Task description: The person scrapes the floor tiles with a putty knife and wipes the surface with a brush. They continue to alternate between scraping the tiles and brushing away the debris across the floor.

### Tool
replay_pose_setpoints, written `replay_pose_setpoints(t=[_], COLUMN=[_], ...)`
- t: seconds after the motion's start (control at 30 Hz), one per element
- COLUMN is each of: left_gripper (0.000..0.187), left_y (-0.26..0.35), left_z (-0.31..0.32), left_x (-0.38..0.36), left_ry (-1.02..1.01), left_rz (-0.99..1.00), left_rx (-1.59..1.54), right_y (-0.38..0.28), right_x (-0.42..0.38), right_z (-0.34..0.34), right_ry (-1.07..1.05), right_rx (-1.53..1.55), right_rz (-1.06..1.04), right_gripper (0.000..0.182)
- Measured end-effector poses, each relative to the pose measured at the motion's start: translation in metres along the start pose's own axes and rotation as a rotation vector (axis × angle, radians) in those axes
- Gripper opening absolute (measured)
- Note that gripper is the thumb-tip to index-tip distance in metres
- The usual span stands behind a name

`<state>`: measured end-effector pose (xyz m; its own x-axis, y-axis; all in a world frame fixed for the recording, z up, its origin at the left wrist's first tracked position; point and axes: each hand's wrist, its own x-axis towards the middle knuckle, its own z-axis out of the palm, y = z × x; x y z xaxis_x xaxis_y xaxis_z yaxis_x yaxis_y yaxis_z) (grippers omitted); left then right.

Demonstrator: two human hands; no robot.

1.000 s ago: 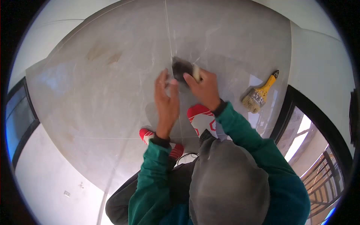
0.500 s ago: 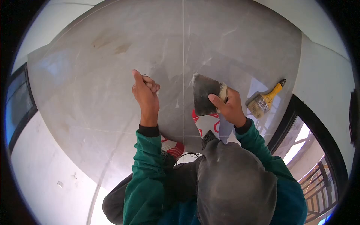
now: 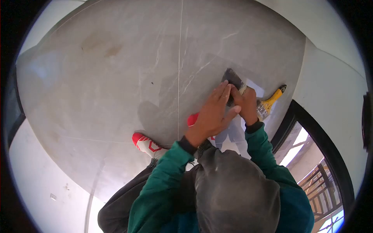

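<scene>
I see the paintbrush [image 3: 271, 101] lying on the grey floor [image 3: 108, 89], its yellow handle angled away from the person [image 3: 237, 190]. The scraper [image 3: 232, 79] is just left of the paintbrush, its dark blade pointing away from the person; I cannot tell whether its edge meets the floor. The right hand [image 3: 247, 103], between blade and paintbrush, has its fingers curled round the scraper's pale handle, and it hides part of the bristles from me. Farther left of the paintbrush I have the left hand [image 3: 216, 112], back upward, fingers straight and close together, thumb spread apart. Those fingers lie over the blade, tips beside the right thumb; I cannot make out whether they press on it. Well left of the paintbrush is the left foot [image 3: 147, 143], in red and white; the right foot [image 3: 192, 119] is nearer the paintbrush, mostly covered by the left hand. The black door frame [image 3: 295, 116] stands on the person's side of the paintbrush, and the white wall [image 3: 334, 70] rises to the paintbrush's right.
</scene>
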<state>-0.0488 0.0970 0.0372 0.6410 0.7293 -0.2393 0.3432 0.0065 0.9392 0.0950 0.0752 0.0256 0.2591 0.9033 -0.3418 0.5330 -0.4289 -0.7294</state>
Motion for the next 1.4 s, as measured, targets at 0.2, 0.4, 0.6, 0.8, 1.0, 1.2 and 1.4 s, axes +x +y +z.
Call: replay_pose_setpoints(t=[0.2, 0.4, 0.6, 0.8, 1.0, 1.2, 1.4], left_gripper=[0.074, 0.079, 0.082, 0.084, 0.084, 0.083, 0.078], left_y=[-0.012, -0.006, -0.011, -0.021, -0.026, -0.028, -0.03], left_z=[0.0, -0.013, -0.02, -0.034, -0.071, -0.066, -0.069], left_x=[0.019, 0.018, 0.02, 0.009, -0.008, -0.015, -0.019], left_ry=[0.194, 0.054, 0.01, 0.198, 0.158, 0.214, 0.23], left_rz=[-0.033, -0.152, -0.137, -0.148, -0.224, -0.216, -0.174], left_rx=[0.012, -0.069, -0.142, -0.118, -0.022, -0.041, 0.006], right_y=[-0.016, -0.022, -0.02, -0.033, -0.058, -0.064, -0.07], right_x=[0.043, 0.042, 0.041, 0.051, 0.046, 0.045, 0.046], right_z=[0.018, 0.015, 0.007, 0.044, 0.076, 0.076, 0.078], right_ry=[-0.03, -0.11, -0.138, -0.062, -0.081, -0.152, -0.167], right_rx=[-0.111, -0.214, -0.215, -0.141, -0.061, -0.071, -0.038], right_rz=[0.053, 0.08, 0.053, -0.013, -0.02, 0.024, 0.034], right_gripper=[0.032, 0.031, 0.027, 0.028, 0.029, 0.03, 0.03])
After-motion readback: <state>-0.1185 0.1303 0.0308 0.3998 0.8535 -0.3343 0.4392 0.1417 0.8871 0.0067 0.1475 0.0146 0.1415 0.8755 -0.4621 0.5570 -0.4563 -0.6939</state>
